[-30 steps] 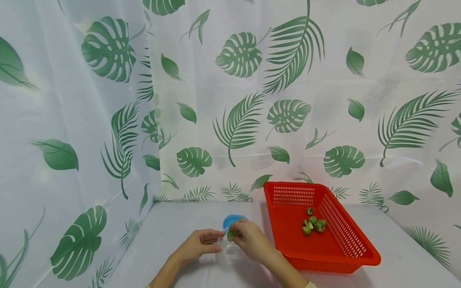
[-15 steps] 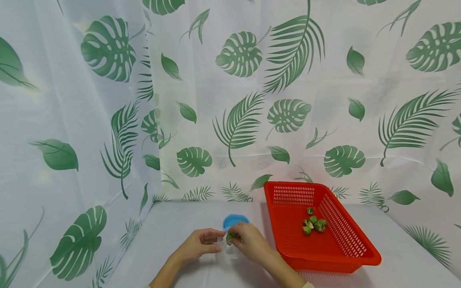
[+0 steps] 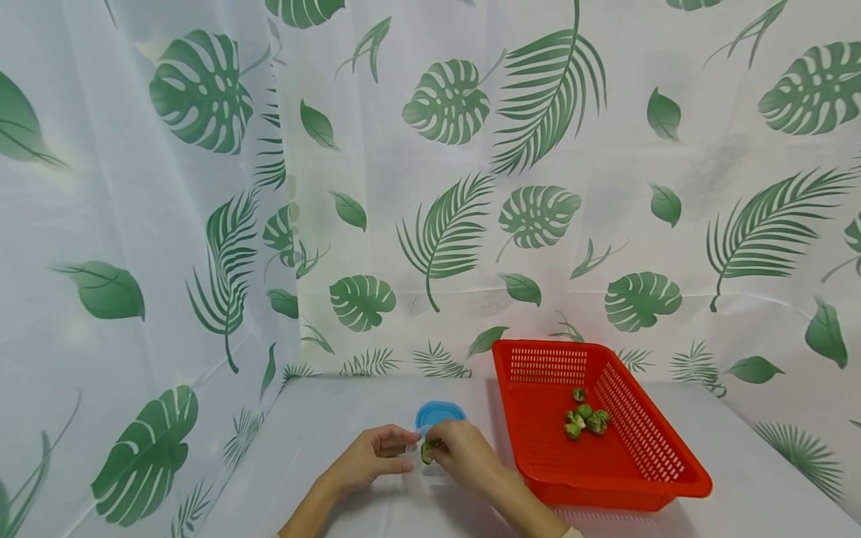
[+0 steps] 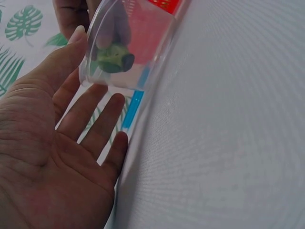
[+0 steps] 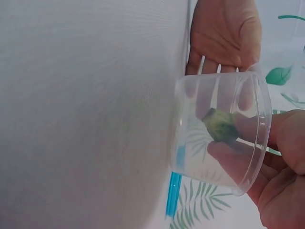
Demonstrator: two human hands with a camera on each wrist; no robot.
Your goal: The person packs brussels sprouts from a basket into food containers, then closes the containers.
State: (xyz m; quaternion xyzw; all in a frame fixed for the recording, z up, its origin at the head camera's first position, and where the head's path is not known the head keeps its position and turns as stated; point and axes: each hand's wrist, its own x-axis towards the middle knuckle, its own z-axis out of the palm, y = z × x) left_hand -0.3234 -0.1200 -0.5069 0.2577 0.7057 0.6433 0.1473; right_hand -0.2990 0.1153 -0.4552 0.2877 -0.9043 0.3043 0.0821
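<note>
Between thumb and fingers my right hand (image 3: 467, 457) pinches a green Brussels sprout (image 5: 220, 126). In the right wrist view the fingertips and sprout are down inside a clear plastic tub (image 5: 198, 164), above its bottom. That tub stands upright on the table. My left hand (image 3: 366, 457) is at the tub's left side, fingers loosely extended; in the left wrist view the thumb and fingertips lie at the tub's rim and wall. Just behind the tub lies a round blue lid (image 3: 441, 413), partly hidden by the right hand in the head view.
A red plastic basket (image 3: 615, 487) with slotted walls stands to the right of the tub. Several Brussels sprouts (image 3: 585, 412) lie inside it. Leaf-printed sheeting (image 3: 457, 246) hangs behind and to the left of the white table (image 3: 323, 407).
My right hand has lowered slightly, taking the Brussels sprout down into the tub. The left hand has stayed in place.
</note>
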